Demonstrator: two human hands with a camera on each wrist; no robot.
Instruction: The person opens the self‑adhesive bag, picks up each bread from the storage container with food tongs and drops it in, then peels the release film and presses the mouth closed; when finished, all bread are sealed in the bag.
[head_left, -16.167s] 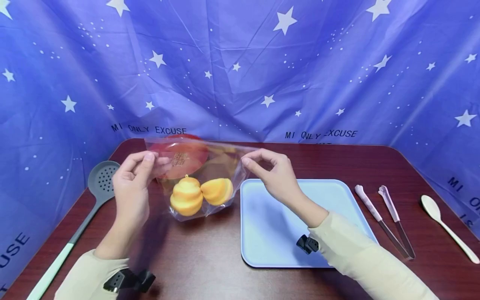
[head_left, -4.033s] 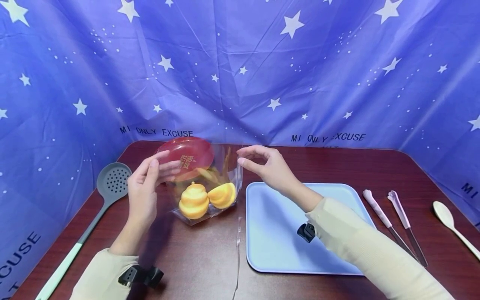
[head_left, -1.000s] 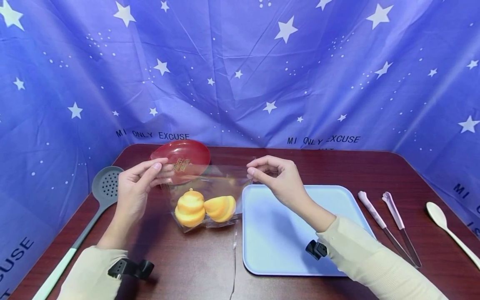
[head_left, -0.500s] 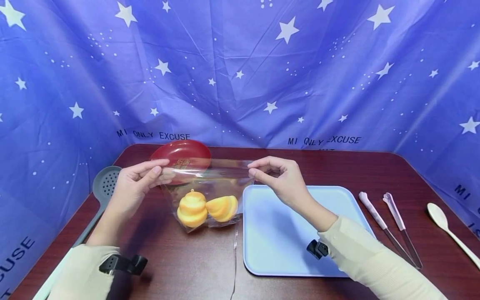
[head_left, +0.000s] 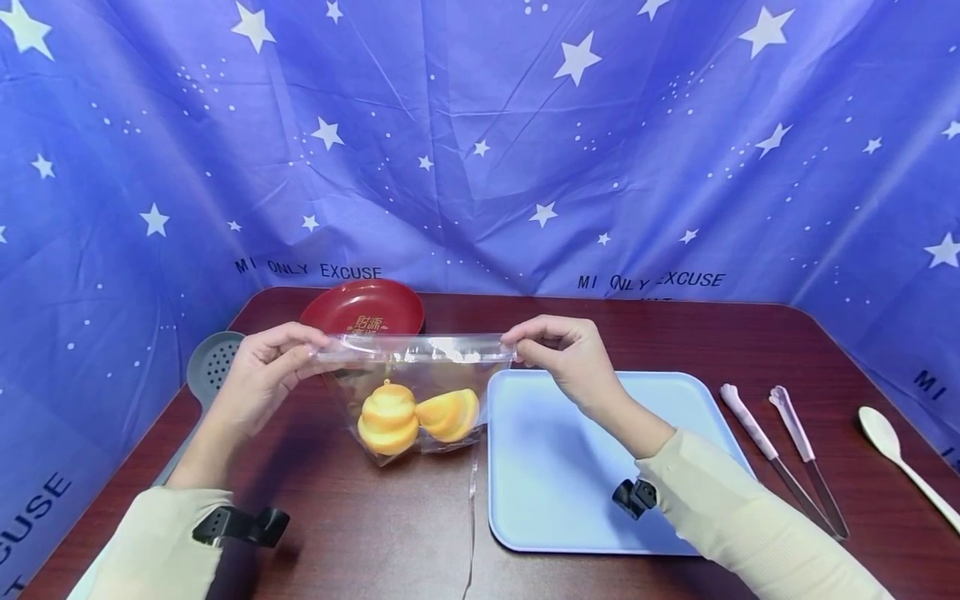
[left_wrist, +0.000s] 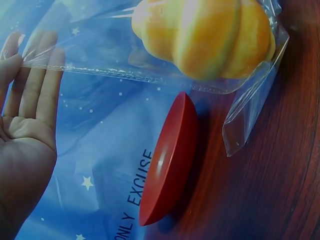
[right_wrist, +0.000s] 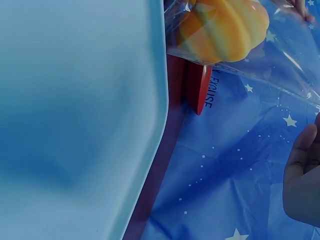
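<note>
My left hand [head_left: 258, 375] pinches the left top corner of a clear plastic bag [head_left: 427, 348], and my right hand [head_left: 567, 358] pinches its right top corner. The bag's top forms a flat, shiny band stretched between them. Inside lie a yellow tiered gourd-shaped piece with a small loop on top [head_left: 387, 421] and a yellow ridged wedge [head_left: 450, 414]. The left wrist view shows the left thumb [left_wrist: 10, 67] on the bag edge with other fingers fairly straight behind the film. In the right wrist view the right hand [right_wrist: 302, 175] is cut off by the frame edge.
Behind the bag sits a red plate [head_left: 363, 298] with gold characters. A light blue tray [head_left: 585, 475] lies to the right, then pink-handled tongs [head_left: 750, 421] and a cream spoon [head_left: 881, 433]. A grey skimmer [head_left: 213, 360] is partly behind the left arm. A thin clear strip [head_left: 472, 500] lies beside the tray.
The bag stood open four seconds ago; now its mouth is flat and its upper part folded down into a band. The clear strip on the table was not visible in the oldest frame.
</note>
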